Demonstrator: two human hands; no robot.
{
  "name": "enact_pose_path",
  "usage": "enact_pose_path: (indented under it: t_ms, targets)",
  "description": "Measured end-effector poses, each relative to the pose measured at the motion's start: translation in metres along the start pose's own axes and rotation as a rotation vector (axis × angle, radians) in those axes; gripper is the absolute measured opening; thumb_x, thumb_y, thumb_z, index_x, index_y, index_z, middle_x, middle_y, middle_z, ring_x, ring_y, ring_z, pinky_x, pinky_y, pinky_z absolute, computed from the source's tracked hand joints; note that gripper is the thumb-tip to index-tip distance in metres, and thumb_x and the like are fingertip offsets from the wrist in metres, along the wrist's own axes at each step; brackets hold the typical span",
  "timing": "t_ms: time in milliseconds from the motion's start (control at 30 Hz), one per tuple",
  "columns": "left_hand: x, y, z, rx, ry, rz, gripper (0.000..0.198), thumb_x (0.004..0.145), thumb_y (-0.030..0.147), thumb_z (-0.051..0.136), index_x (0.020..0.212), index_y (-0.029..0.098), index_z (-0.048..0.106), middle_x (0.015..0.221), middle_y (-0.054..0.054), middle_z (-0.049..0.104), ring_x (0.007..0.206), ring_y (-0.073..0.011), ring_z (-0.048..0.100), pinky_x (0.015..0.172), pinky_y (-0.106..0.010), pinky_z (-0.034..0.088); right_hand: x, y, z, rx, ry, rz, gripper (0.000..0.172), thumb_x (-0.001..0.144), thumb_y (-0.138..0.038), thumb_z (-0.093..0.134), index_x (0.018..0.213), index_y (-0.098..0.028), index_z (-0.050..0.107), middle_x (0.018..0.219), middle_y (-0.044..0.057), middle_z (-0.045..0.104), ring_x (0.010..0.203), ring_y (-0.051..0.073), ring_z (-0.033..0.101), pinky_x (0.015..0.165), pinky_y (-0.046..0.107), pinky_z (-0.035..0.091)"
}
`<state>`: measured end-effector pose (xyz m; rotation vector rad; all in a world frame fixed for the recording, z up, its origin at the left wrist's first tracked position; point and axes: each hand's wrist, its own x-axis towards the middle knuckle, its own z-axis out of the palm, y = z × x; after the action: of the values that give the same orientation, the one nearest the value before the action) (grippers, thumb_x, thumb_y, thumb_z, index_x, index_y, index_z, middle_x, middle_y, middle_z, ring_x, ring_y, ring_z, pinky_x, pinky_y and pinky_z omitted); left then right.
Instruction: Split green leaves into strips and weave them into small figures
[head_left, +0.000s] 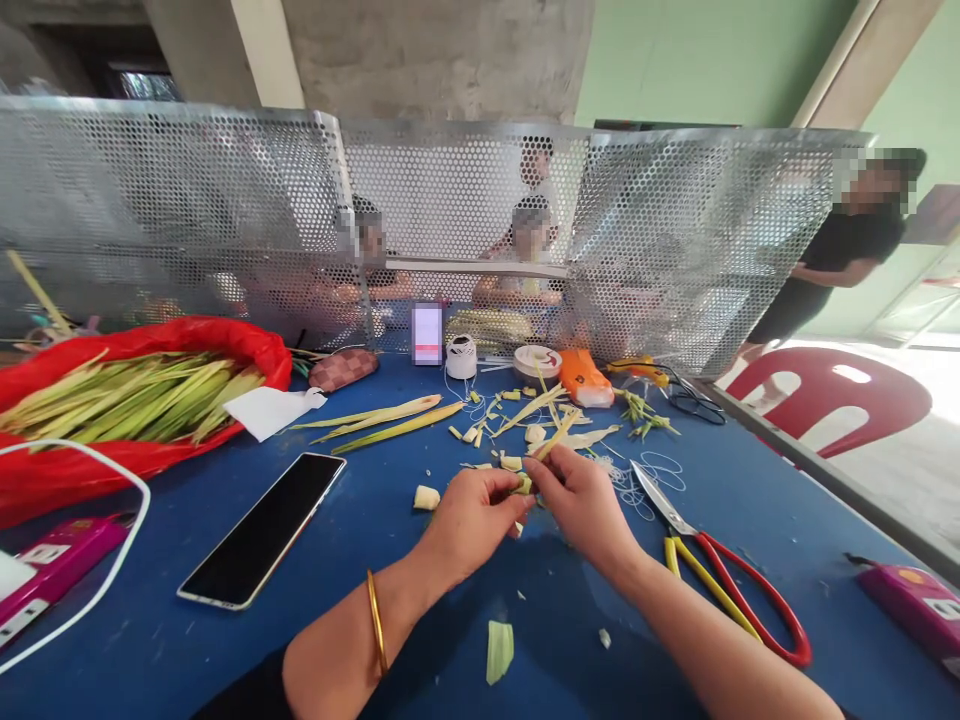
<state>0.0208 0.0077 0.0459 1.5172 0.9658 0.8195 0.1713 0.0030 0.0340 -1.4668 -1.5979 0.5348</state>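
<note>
My left hand [471,520] and right hand [583,502] both pinch tight on a small leaf piece [524,485]. I see it pale green, folded, mostly hidden.

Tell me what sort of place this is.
Probably a shared craft workshop: a perforated metal screen stands between the blue table and people beyond it, a red bag holds long leaf strips, scissors lie by the trimmings, and the left hand and right hand pinch a leaf piece.
</note>
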Motion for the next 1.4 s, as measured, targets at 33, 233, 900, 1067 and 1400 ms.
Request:
enact_pose_path:
  t_ms: [33, 233, 900, 1067, 1400]
  targets:
    - [0.0, -0.002, 0.0, 0.038, 0.012, 0.027, 0.018, 0.076, 0.029, 0.061, 0.063, 0.018, 0.064, 0.057, 0.002, 0.056, 0.053, -0.0117, 0.052, 0.056, -0.023, 0.04, 0.001, 0.001, 0.001, 0.022, 0.011, 0.015, 0.029, 0.084, -0.038, 0.052, 0.062, -0.021, 0.051, 0.054, -0.004, 0.052, 0.053, 0.013, 0.043, 0.051, 0.024, 0.032]
    - [0.003, -0.009, 0.005, -0.06, 0.055, -0.014, 0.016, 0.076, 0.033, 0.064, 0.073, 0.018, 0.069, 0.074, -0.003, 0.068, 0.062, -0.0161, 0.062, 0.061, -0.026, 0.05, 0.003, 0.005, 0.007, 0.132, 0.007, 0.085, 0.031, 0.083, -0.04, 0.054, 0.058, -0.021, 0.052, 0.052, -0.003, 0.055, 0.052, 0.013, 0.046, 0.051, 0.024, 0.036]
    - [0.006, 0.004, -0.017, -0.358, 0.344, -0.205, 0.026, 0.063, 0.031, 0.074, 0.078, 0.011, 0.069, 0.061, -0.001, 0.059, 0.053, -0.0091, 0.049, 0.048, -0.021, 0.043, -0.006, -0.025, -0.017, 0.483, -0.315, -0.162, 0.008, 0.075, -0.023, 0.07, 0.082, -0.022, 0.073, 0.075, 0.001, 0.07, 0.067, 0.015, 0.064, 0.067, 0.027, 0.05]
    - [0.005, 0.004, -0.015, -0.362, 0.305, -0.231, 0.026, 0.062, 0.03, 0.075, 0.078, 0.011, 0.071, 0.058, 0.0, 0.057, 0.049, -0.0079, 0.046, 0.046, -0.021, 0.042, -0.006, -0.022, -0.02, 0.342, 0.03, -0.347, 0.011, 0.082, -0.025, 0.064, 0.081, -0.023, 0.074, 0.072, 0.002, 0.066, 0.069, 0.016, 0.06, 0.063, 0.027, 0.046]
    - [0.004, 0.005, -0.01, -0.329, 0.265, -0.218, 0.031, 0.06, 0.033, 0.08, 0.079, 0.011, 0.072, 0.059, 0.001, 0.056, 0.052, -0.0092, 0.047, 0.047, -0.022, 0.045, -0.004, -0.017, -0.014, 0.813, 0.047, -0.093, 0.02, 0.091, -0.038, 0.054, 0.095, -0.024, 0.067, 0.068, -0.001, 0.06, 0.063, 0.014, 0.058, 0.07, 0.03, 0.048]
